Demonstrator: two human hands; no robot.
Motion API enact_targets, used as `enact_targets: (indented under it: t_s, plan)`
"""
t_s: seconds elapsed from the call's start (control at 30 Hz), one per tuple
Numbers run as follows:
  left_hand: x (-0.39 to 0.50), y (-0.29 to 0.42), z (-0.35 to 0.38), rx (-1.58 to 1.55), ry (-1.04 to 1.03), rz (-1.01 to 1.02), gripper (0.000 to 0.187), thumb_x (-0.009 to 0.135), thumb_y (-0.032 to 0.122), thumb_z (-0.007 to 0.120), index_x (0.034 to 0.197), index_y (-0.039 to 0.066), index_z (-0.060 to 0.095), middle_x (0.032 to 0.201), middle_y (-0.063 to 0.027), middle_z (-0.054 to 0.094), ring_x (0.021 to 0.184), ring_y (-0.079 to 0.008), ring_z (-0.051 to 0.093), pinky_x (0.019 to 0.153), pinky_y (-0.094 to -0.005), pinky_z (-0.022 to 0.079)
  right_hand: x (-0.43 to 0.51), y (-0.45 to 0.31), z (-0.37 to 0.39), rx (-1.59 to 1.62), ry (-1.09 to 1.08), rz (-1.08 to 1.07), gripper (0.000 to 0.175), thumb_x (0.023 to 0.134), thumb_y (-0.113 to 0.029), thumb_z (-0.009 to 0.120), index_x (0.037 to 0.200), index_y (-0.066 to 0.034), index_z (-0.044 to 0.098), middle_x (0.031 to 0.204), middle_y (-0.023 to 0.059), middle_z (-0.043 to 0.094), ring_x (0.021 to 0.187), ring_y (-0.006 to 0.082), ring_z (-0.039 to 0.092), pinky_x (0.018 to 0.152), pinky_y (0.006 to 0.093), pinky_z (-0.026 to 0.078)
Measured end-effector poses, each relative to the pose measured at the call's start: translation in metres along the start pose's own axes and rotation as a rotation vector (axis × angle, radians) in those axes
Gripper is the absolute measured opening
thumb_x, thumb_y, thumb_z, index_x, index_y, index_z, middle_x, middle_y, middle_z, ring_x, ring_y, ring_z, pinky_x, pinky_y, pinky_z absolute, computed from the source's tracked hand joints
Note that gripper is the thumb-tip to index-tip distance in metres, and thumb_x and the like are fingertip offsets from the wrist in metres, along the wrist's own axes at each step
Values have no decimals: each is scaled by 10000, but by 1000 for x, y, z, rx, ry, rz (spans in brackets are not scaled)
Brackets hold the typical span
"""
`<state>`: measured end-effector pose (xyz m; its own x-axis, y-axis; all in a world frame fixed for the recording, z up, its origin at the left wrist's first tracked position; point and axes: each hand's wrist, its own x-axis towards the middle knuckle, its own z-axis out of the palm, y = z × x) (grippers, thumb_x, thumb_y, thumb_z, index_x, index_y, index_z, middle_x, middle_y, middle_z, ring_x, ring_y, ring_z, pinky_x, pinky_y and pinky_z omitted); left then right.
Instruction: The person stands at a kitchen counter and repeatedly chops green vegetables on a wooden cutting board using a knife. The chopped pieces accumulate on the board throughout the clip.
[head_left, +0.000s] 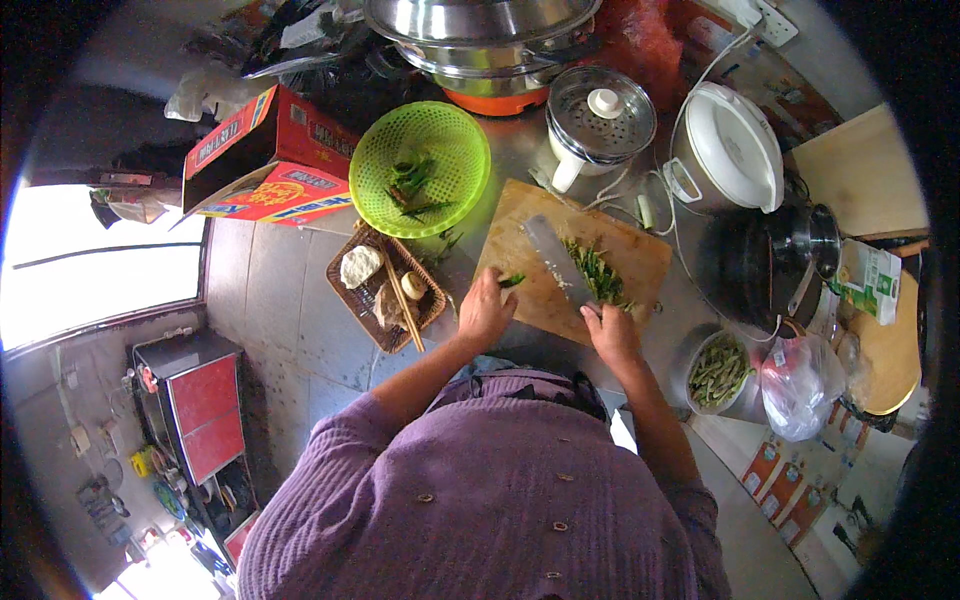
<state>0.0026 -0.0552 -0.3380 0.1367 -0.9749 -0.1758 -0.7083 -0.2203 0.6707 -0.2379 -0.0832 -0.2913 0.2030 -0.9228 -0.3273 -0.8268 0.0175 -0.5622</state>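
Note:
My right hand (616, 334) is closed around the handle of a kitchen cleaver. Its broad blade (553, 253) lies over the wooden cutting board (517, 217), with small pale bits stuck to it. Along the blade's right side is a heap of chopped green vegetable (598, 271). At the board's left edge, my left hand (484, 311) holds a green pepper piece (512, 280) at its fingertips, apart from the blade. A lime-green plastic colander (371, 161) beyond my left hand contains several green peppers (411, 176).
Left of the board, a wicker basket (360, 306) holds garlic, ginger-like root and chopsticks. A red carton (307, 139) stands behind it. A steamer pot (487, 45), lidded glass-topped pot (600, 112) and white rice cooker (731, 150) line the back. A bowl of green beans (718, 371) sits right.

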Motion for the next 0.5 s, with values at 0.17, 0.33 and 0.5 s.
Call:
enact_targets:
  t_s: [0.17,0.33,0.5]
  plan:
    - [60,22,7,78,-4,29,476,818,237,663,1217,100,442,991,-193,628,931,-376,603,772,-453,485,-3,15,0,81,116,-54,367,880,-322,612,800,36,634,733,233,636,682,412,622,613,464,480]
    - [69,1,18,-136,158,-184,247,829,214,651,1034,86,600,771,-147,648,720,-320,621,621,-429,483,-12,17,-5,134,56,-54,361,875,-318,617,812,37,632,762,246,635,712,424,617,637,485,473]
    - [74,-29,0,-808,-1,-397,177,922,245,600,937,92,690,614,50,460,464,-40,319,432,-218,230,-27,6,-12,-107,28,-148,311,834,-292,654,798,10,589,727,217,625,696,407,617,622,488,473]
